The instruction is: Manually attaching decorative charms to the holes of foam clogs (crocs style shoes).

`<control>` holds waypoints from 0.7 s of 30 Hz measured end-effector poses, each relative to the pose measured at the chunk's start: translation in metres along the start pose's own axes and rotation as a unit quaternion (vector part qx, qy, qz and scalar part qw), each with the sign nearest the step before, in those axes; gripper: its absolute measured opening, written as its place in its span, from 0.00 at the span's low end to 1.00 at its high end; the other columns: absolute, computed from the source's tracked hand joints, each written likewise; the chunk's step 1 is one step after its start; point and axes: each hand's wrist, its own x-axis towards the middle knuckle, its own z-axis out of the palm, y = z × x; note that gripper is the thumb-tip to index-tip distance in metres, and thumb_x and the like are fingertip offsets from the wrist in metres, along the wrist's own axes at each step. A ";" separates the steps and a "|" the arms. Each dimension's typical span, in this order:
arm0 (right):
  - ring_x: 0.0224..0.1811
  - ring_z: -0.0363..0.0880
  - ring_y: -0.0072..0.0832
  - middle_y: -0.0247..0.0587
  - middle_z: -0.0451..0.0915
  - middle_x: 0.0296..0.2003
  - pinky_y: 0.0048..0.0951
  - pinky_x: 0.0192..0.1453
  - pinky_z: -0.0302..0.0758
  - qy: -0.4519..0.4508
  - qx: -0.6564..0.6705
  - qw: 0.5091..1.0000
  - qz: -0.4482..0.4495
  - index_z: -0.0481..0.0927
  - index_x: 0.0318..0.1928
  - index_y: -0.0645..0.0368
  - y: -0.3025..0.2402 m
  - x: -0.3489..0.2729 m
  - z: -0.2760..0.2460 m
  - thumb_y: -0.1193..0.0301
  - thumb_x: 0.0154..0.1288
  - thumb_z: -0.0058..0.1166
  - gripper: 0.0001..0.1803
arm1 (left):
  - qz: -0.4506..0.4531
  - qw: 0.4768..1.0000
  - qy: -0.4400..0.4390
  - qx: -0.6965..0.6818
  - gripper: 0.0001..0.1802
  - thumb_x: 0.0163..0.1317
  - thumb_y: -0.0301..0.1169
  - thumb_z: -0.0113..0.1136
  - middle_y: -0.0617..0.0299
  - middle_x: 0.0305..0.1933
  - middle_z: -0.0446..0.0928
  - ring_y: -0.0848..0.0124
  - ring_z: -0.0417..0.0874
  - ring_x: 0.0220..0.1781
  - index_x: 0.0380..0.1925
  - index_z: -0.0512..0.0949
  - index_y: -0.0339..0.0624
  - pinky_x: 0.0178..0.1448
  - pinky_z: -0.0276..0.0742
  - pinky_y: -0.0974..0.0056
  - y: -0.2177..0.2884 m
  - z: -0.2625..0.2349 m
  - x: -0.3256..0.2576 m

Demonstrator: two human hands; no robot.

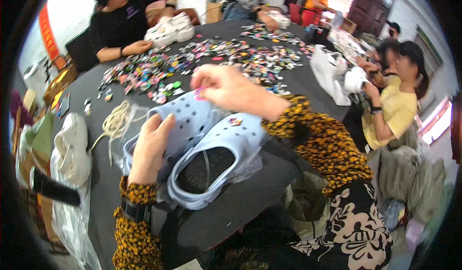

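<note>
Two light blue clogs with holes in their uppers lie side by side in front of me, partly on clear plastic. My left hand [151, 147] grips the side of the left clog [187, 125], thumb on top. Over that clog's toe, the fingers of my right hand [228, 89] pinch a small pink charm [200, 93]; whether it touches a hole I cannot tell. A small multicoloured charm [235, 121] sits on the upper of the right clog [245, 134], whose dark insole shows through its opening.
Loose colourful charms [211, 53] spread across the dark table [262, 173]. Left lie a coil of cream cord [117, 120] and a white clog [72, 149] on plastic. A co-worker [127, 24] holds another white clog [172, 30]. On the right are a white bag [332, 72] and more people.
</note>
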 end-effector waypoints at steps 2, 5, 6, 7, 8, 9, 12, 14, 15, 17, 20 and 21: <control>0.35 0.81 0.26 0.42 0.82 0.31 0.29 0.41 0.76 0.028 -0.043 0.998 -0.038 0.77 0.40 0.62 -0.001 -0.004 0.001 0.77 0.57 0.53 0.09 | 0.038 0.998 0.000 -0.051 0.04 0.59 0.28 0.56 0.68 0.28 0.75 0.77 0.74 0.30 0.29 0.76 0.38 0.35 0.69 0.71 -0.008 0.004 0.005; 0.36 0.83 0.32 0.48 0.83 0.31 0.32 0.42 0.77 0.030 -0.058 0.996 -0.067 0.79 0.38 0.63 -0.010 -0.007 0.002 0.77 0.56 0.52 0.09 | 0.037 0.998 -0.006 -0.059 0.04 0.53 0.21 0.55 0.67 0.29 0.75 0.77 0.75 0.31 0.30 0.77 0.36 0.35 0.70 0.71 -0.003 -0.003 0.000; 0.36 0.83 0.33 0.49 0.82 0.31 0.32 0.41 0.77 0.030 -0.067 0.994 -0.081 0.79 0.38 0.63 -0.014 -0.006 0.005 0.77 0.56 0.51 0.08 | 0.044 0.997 0.001 -0.067 0.05 0.53 0.21 0.55 0.67 0.29 0.76 0.76 0.75 0.31 0.31 0.77 0.35 0.36 0.70 0.71 -0.003 -0.007 -0.002; 0.37 0.83 0.35 0.50 0.82 0.31 0.34 0.42 0.77 0.039 -0.069 0.993 -0.090 0.79 0.38 0.64 -0.014 -0.006 0.006 0.78 0.57 0.49 0.08 | 0.050 0.995 -0.011 -0.081 0.07 0.53 0.21 0.53 0.66 0.30 0.77 0.76 0.76 0.31 0.33 0.77 0.34 0.36 0.70 0.71 -0.002 -0.006 -0.002; 0.37 0.83 0.38 0.50 0.82 0.32 0.36 0.43 0.77 0.037 -0.074 0.992 -0.095 0.79 0.38 0.64 -0.013 -0.008 0.004 0.79 0.58 0.48 0.09 | 0.055 0.995 -0.021 -0.081 0.07 0.53 0.21 0.53 0.66 0.30 0.77 0.76 0.76 0.31 0.33 0.77 0.34 0.36 0.70 0.71 0.002 -0.004 -0.002; 0.37 0.83 0.43 0.53 0.82 0.31 0.39 0.44 0.77 0.049 -0.074 0.991 -0.099 0.81 0.37 0.63 -0.013 -0.010 0.003 0.78 0.56 0.50 0.09 | 0.063 0.994 -0.023 -0.084 0.08 0.53 0.21 0.53 0.66 0.32 0.77 0.76 0.76 0.32 0.34 0.77 0.34 0.37 0.71 0.71 0.007 -0.002 -0.004; 0.38 0.82 0.49 0.57 0.82 0.30 0.42 0.44 0.77 0.064 -0.061 0.991 -0.102 0.81 0.38 0.64 -0.014 -0.015 0.000 0.77 0.55 0.52 0.10 | 0.080 0.991 -0.027 -0.108 0.15 0.55 0.21 0.51 0.63 0.37 0.80 0.74 0.78 0.35 0.43 0.78 0.31 0.42 0.73 0.70 0.010 -0.001 -0.006; 0.38 0.82 0.50 0.57 0.81 0.30 0.42 0.44 0.76 0.064 -0.047 0.991 -0.104 0.80 0.39 0.65 -0.016 -0.015 0.000 0.78 0.55 0.52 0.10 | 0.101 0.984 -0.012 -0.149 0.18 0.56 0.20 0.50 0.61 0.42 0.80 0.73 0.79 0.39 0.48 0.76 0.30 0.46 0.74 0.69 0.019 0.000 -0.012; 0.38 0.82 0.50 0.58 0.81 0.30 0.43 0.44 0.76 0.076 -0.055 0.991 -0.093 0.78 0.40 0.66 -0.017 -0.016 0.000 0.78 0.56 0.51 0.10 | 0.114 0.981 -0.018 -0.156 0.19 0.58 0.19 0.48 0.60 0.44 0.80 0.75 0.79 0.41 0.50 0.75 0.29 0.47 0.73 0.70 0.022 0.001 -0.015; 0.38 0.82 0.50 0.58 0.81 0.30 0.43 0.43 0.76 0.087 -0.066 0.991 -0.083 0.77 0.41 0.68 -0.019 -0.016 -0.001 0.78 0.57 0.51 0.11 | 0.116 0.978 -0.014 -0.172 0.19 0.57 0.19 0.48 0.59 0.44 0.80 0.75 0.79 0.41 0.49 0.75 0.29 0.48 0.74 0.70 0.028 0.006 -0.021; 0.39 0.81 0.50 0.58 0.80 0.32 0.44 0.44 0.75 0.088 -0.131 0.977 -0.143 0.75 0.41 0.68 -0.017 -0.016 -0.003 0.80 0.56 0.50 0.11 | 0.116 0.972 -0.015 -0.203 0.18 0.57 0.19 0.48 0.59 0.45 0.80 0.74 0.80 0.43 0.49 0.75 0.29 0.49 0.74 0.69 0.027 0.004 -0.023; 0.41 0.79 0.51 0.57 0.79 0.35 0.44 0.46 0.75 0.080 -0.144 0.974 -0.154 0.74 0.42 0.68 -0.018 -0.017 -0.004 0.79 0.58 0.49 0.10 | 0.114 0.969 -0.025 -0.219 0.18 0.56 0.19 0.48 0.59 0.45 0.80 0.73 0.80 0.43 0.48 0.75 0.30 0.50 0.75 0.68 0.026 0.003 -0.023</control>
